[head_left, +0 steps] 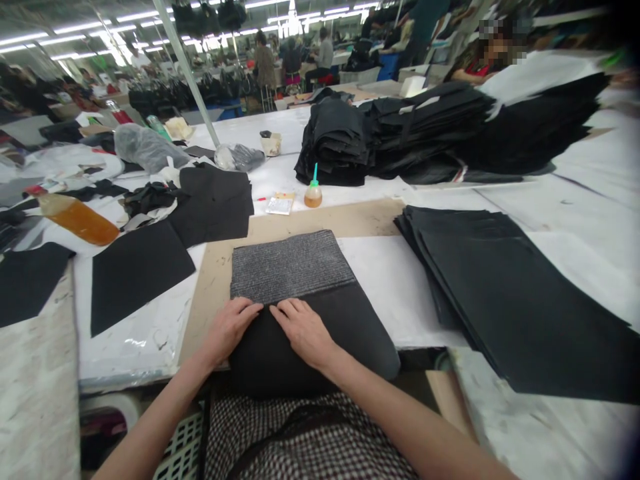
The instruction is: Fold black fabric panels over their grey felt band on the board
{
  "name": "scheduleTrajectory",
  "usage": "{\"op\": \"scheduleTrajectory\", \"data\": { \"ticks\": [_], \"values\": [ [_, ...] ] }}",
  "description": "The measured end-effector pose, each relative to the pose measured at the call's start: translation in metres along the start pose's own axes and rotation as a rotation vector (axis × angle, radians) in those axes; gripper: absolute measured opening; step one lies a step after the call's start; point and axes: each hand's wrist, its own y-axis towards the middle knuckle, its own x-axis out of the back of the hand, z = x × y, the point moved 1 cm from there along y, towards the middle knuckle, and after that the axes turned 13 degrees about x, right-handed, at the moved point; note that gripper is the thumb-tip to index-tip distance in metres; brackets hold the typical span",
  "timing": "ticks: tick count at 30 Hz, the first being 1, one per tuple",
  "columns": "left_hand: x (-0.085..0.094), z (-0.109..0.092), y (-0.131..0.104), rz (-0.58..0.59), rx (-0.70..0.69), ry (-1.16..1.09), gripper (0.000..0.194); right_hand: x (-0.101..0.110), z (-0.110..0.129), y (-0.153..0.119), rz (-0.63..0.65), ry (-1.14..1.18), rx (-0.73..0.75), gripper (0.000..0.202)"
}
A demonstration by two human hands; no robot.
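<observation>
Head view: grey-and-black panel (pixel 337 310) on white table (pixel 373 280), people (pixel 325 52), ceiling lights (pixel 83 27) beyond.

On the counter (pixel 125 360), a fabric piece (pixel 293 267) lies front and centre. To its right, a stack of panels (pixel 540 300); to its left, a bottle (pixel 83 217); behind it, a squeeze bottle (pixel 313 197) and, farther back rightward, a fabric pile (pixel 343 143).

Strip lights (pixel 83 27), slanting pole (pixel 186 70)

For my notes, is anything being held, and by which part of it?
Left hand and right hand lie on the black fabric where it meets the grey ribbed section; whether fingers pinch or just press cannot be told.
</observation>
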Motion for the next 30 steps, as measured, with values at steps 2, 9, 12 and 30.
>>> {"op": "scheduleTrajectory", "data": {
  "ticks": [2, 9, 12, 30],
  "values": [
    [0.001, 0.011, -0.007, -0.010, 0.006, -0.028, 0.027, 0.000, 0.000, 0.001, 0.005, 0.016, -0.010, 0.044],
    [0.005, 0.026, -0.021, -0.024, -0.087, 0.068, 0.036, 0.005, 0.002, 0.008, 0.051, -0.056, 0.007, 0.045],
    [0.009, 0.021, -0.021, -0.007, -0.104, 0.118, 0.041, 0.002, 0.008, 0.015, 0.040, -0.080, 0.014, 0.037],
    [0.013, 0.038, -0.040, -0.027, -0.084, 0.112, 0.038, -0.011, 0.030, 0.035, 0.029, -0.052, 0.045, 0.047]
  ]
}}
